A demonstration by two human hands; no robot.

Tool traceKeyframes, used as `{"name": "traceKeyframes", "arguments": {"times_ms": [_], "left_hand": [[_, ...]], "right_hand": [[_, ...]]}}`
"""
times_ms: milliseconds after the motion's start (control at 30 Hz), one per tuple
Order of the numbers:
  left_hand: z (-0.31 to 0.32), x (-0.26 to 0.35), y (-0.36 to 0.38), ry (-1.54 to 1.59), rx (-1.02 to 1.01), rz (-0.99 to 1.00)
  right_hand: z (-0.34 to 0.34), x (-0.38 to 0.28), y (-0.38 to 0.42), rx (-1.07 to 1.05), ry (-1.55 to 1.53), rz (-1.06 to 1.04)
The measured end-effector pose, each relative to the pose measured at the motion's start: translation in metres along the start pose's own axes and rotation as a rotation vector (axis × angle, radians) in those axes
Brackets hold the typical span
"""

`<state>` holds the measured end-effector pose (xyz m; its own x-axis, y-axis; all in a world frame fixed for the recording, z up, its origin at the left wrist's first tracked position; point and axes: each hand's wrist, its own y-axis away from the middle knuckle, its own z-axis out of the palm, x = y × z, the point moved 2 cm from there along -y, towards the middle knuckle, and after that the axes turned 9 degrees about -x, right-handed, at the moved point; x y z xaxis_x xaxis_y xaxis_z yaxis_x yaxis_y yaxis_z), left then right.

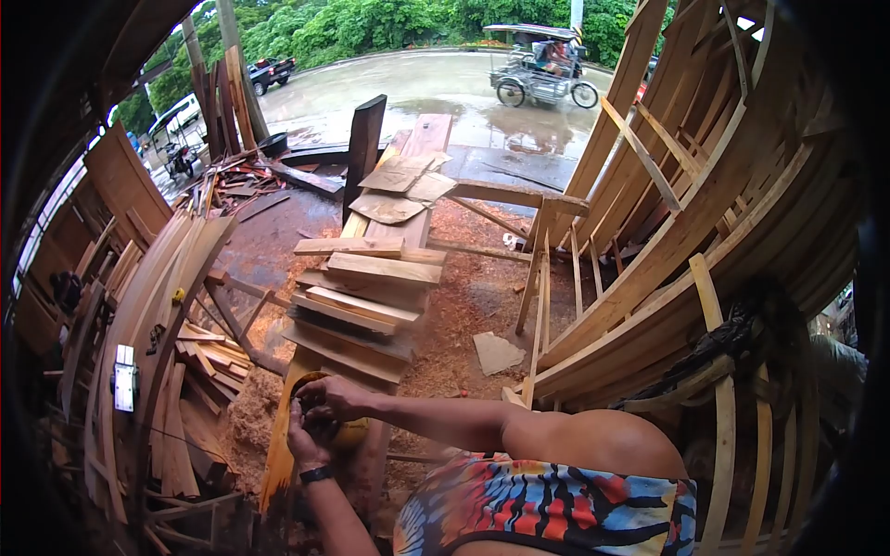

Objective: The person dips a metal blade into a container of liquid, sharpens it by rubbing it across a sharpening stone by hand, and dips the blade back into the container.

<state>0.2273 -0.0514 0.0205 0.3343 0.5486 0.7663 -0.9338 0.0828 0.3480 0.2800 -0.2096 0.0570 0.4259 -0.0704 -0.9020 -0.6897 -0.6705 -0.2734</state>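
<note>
A yellow object [350, 434], type unclear, is partly hidden by the hands, at the near end of the row of short boards [385, 269]. Right hand [334, 397] is curled, left hand [304, 440] held close against it; whether anything is gripped cannot be told. Object is judged hard, rigid, moderately heavy; best held around its rounded body with 2 hands. Boards judged stiff, splintery; best gripped by ends.
</note>
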Motion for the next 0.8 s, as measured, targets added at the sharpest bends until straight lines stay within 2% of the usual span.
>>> {"name": "traceKeyframes", "arguments": {"times_ms": [300,633,800], "left_hand": [[-0.008,-0.005,-0.005,0.076,0.007,-0.002],[0.004,0.001,0.002,0.121,-0.085,0.082],[-0.015,-0.004,-0.003,0.178,-0.132,0.051]], "right_hand": [[0.001,-0.002,-0.003,-0.018,-0.043,0.019],[0.004,0.002,-0.006,-0.002,-0.093,0.022],[0.004,0.01,-0.005,-0.065,0.005,-0.006]]}}
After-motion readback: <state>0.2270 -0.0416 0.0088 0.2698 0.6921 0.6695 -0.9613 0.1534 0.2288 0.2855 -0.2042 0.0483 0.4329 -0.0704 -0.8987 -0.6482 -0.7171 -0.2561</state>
